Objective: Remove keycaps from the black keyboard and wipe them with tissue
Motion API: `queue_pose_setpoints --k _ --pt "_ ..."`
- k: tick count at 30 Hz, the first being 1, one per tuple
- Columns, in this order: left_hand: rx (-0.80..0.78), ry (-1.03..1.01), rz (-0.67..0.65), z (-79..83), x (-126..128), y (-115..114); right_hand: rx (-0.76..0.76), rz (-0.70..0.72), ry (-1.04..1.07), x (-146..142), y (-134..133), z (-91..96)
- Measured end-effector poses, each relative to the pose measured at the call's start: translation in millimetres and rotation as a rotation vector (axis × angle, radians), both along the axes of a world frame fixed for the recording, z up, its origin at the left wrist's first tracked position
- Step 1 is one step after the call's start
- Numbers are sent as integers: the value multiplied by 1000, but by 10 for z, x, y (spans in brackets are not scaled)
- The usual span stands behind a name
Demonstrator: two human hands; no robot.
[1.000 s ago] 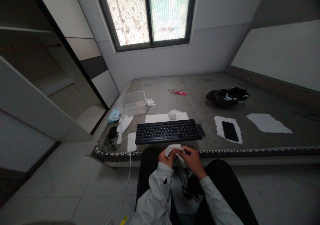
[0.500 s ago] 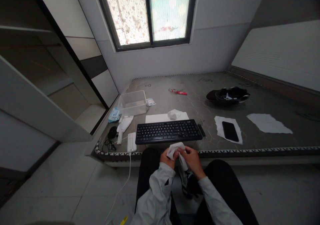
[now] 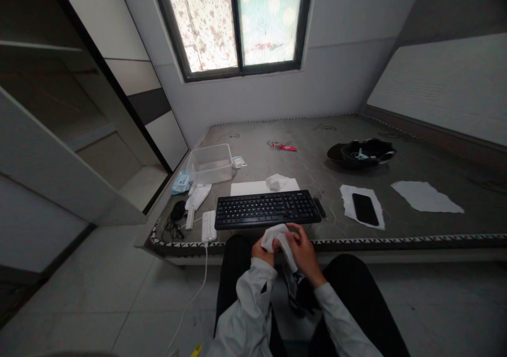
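Observation:
Both my hands hold a white wipe [image 3: 277,236] over my lap, just in front of the mattress edge. My left hand [image 3: 261,251] grips its left part with curled fingers. My right hand [image 3: 303,247] pinches the right part, and a strip of the wipe hangs down between the hands. A black keyboard [image 3: 267,208] lies on the grey mattress [image 3: 301,151] directly beyond my hands. A crumpled white tissue [image 3: 276,181] rests on a white sheet [image 3: 247,187] behind the keyboard.
A clear plastic box [image 3: 209,162] stands at the left. A white power strip [image 3: 208,225], black mouse [image 3: 178,209] and cables lie at the left corner. A black phone [image 3: 364,208] on white paper, another paper [image 3: 425,196], a black cap [image 3: 361,152] and a red wrapper [image 3: 282,146] lie farther off.
My hands have risen slightly toward the keyboard's front edge while working the wipe between them. The things on the mattress have not moved.

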State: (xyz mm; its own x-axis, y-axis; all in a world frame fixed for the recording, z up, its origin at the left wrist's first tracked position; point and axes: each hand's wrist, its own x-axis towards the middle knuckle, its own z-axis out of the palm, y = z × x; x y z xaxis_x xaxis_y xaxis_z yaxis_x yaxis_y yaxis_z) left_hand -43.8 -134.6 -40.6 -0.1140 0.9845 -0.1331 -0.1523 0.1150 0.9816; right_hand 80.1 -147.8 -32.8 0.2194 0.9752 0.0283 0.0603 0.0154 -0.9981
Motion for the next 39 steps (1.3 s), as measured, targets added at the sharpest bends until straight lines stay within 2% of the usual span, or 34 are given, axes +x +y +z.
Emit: queue_pose_setpoints --k 3,9,12,17,21,26,32,39 --pt "1 103 30 -86 -28 12 49 -11 -141 34 -27 45" --pt "-21 127 81 -165 -51 35 211 184 -352 69 -44 129" --pt "7 127 80 -175 -60 41 204 205 -358 62 -46 128" --pt "10 27 37 -197 -57 53 159 160 -326 66 -52 114" --pt "28 9 74 -134 -48 50 191 207 -335 67 -48 125" --pt "-46 -55 104 -43 -28 36 166 196 -353 61 -43 141" --pt "-107 -100 117 -44 -11 29 165 168 -352 60 -46 108" --pt "-67 -91 84 -21 -4 24 171 178 -304 72 -32 80"
